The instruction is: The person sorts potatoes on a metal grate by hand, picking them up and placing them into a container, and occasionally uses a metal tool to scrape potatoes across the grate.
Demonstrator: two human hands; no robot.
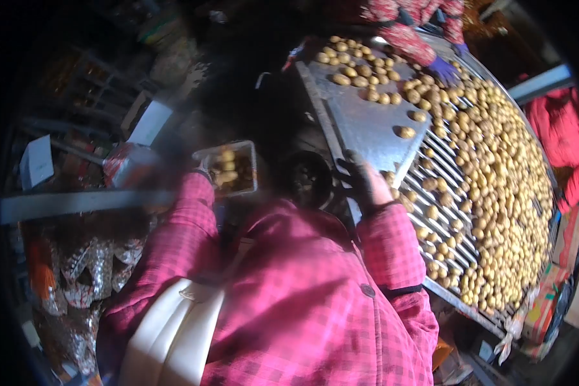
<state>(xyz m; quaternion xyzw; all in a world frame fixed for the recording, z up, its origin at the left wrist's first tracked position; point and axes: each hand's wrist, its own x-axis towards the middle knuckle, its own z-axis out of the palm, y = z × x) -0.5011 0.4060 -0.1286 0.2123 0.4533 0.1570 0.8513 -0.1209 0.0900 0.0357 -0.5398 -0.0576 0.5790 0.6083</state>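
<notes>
My left hand [202, 166] grips the left side of a clear plastic tub [255, 168], off to the left of the sorting table. A few potatoes [226, 168] lie in the tub. In a dark glove, my right hand [361, 178] is at the near edge of the metal sheet [373, 132], fingers apart and nothing visible in them. Loose potatoes [360, 71] are scattered over the sheet's far end. Beside it, a large heap of potatoes [495, 174] covers much of the slatted rack [447, 215].
Across the table a person's purple-gloved hand [445, 71] reaches into the potatoes. Another person in a red jacket [563, 138] is at the right edge. A round black object [307, 179] stands between my hands. Cardboard boxes [569, 238] and plastic bags [90, 270] lie at the sides.
</notes>
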